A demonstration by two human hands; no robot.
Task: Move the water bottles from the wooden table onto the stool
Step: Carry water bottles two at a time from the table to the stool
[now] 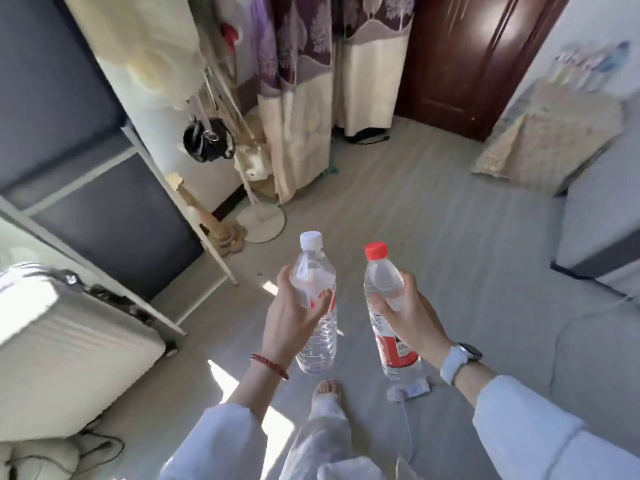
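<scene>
Fingers of the left hand (pixel 294 317) grip the white-capped bottle (pixel 317 306) upright, just left of the red-capped bottle (pixel 389 313) gripped by the right hand (pixel 407 313); no stool shows.

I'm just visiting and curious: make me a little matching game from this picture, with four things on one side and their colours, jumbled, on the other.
Things:
1. Cap of the bottle in the left hand
2. Cap of the bottle in the right hand
3. Door
4. Watch strap on the right wrist

Colours:
A. Dark reddish brown
B. White cap
C. Pale grey-white band
D. Red

Pairs: 1-B, 2-D, 3-A, 4-C

The left hand and the right hand each grip one bottle, held upright above the floor.
</scene>
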